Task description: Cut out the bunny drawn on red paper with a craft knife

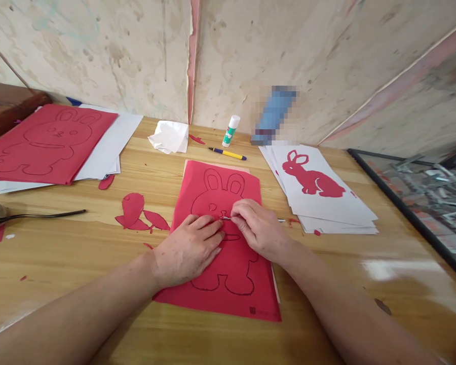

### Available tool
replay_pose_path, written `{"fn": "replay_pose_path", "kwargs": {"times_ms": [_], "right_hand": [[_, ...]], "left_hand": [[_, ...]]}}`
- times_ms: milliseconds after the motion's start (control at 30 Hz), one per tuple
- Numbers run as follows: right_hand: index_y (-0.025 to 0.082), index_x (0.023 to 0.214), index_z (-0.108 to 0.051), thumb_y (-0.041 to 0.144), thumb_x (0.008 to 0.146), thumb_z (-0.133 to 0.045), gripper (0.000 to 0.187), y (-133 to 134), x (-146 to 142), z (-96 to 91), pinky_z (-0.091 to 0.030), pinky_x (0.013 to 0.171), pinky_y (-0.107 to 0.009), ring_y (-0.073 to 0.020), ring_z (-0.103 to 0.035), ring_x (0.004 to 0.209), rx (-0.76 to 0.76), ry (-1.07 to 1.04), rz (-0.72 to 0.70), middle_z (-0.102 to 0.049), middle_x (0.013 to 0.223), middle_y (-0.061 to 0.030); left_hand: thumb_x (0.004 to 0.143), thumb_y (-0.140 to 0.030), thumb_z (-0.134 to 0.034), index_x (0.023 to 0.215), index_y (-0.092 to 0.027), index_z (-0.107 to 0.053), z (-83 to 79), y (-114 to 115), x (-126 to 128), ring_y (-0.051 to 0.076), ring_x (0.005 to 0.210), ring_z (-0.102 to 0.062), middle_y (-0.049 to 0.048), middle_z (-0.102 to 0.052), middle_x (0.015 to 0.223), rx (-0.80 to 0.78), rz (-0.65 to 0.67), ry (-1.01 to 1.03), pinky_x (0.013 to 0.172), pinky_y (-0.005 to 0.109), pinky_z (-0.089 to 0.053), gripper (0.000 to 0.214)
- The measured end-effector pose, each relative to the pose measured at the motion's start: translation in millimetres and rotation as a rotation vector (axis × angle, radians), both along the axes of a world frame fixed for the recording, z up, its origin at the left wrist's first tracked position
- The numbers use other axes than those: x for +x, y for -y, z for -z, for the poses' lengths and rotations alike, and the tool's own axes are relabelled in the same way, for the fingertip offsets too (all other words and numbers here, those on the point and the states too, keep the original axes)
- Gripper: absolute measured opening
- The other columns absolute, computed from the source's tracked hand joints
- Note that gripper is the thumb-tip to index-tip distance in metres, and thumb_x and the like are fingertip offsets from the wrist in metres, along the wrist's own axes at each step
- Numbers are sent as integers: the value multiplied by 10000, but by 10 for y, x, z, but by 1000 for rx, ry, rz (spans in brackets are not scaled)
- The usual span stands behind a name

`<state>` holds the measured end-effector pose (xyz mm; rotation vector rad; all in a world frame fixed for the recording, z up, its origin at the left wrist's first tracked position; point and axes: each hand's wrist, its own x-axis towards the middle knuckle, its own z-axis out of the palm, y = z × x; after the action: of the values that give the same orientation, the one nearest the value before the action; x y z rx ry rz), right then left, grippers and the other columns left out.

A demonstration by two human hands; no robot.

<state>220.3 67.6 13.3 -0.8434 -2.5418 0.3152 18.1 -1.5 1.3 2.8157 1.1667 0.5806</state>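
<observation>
A red paper sheet (231, 274) with a rabbit outline drawn in black lies in front of me, over paler paper that shows at its edges. My left hand (190, 248) rests flat on its left half, fingers stretched toward the rabbit's mouth. Pinched between the thumb and fingers of my right hand (256, 225) is a slim silver craft knife (225, 218). Its tip touches the paper around the drawn mouth, close to my left fingertips; most of its handle is hidden by the hand.
Red paper scraps (133, 210) lie to the left. Behind are a glue stick (231, 131), a yellow-and-blue pen (228, 153) and crumpled white paper (169, 137). White sheets with a red rabbit cutout (319, 181) lie right, beside a black-framed glass panel (410, 203). Another drawn red sheet (53, 142) lies left.
</observation>
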Motion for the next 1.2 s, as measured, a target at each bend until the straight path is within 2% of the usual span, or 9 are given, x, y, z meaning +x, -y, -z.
{"fn": "replay_pose_path", "kwargs": {"times_ms": [133,267,367,800,1200], "right_hand": [[191,876,-552,205,935,-415,150,-9,34,15,-404,648,-299,-183,-533,806,130,80,5,-608,854,-68],[181,858,-592,129,902,-406,199,20,29,53,-352,584,-300,-193,-498,769,287,250,20,-606,810,-72],[168,904,-593,102,882,-394,211,51,10,76,-334,566,-305,-197,-477,749,342,287,35,-600,780,-73],[178,852,-573,95,883,-403,191,56,-20,142,-326,576,-292,-190,-476,752,352,247,62,-589,778,-63],[175,816,-591,42,806,-434,205,85,-47,118,-294,541,-290,-190,-439,746,405,293,66,-573,763,-67]], "left_hand": [[957,-224,-413,1133,-123,-591,-4,-5,3,272,1113,-523,124,-606,1199,13,1,20,858,441,-458,270],[955,-222,-413,1113,-124,-602,-13,-7,5,273,1108,-525,117,-611,1198,3,-2,12,861,441,-461,265],[957,-223,-404,1096,-129,-609,-16,-5,7,270,1105,-525,115,-612,1198,2,-6,3,867,440,-458,265],[957,-223,-395,1076,-129,-612,2,-8,1,270,1096,-521,109,-609,1194,3,-5,-9,863,438,-451,264],[963,-223,-382,1071,-125,-613,-14,-7,11,267,1095,-512,110,-603,1199,-20,-5,-13,860,435,-446,273]]}}
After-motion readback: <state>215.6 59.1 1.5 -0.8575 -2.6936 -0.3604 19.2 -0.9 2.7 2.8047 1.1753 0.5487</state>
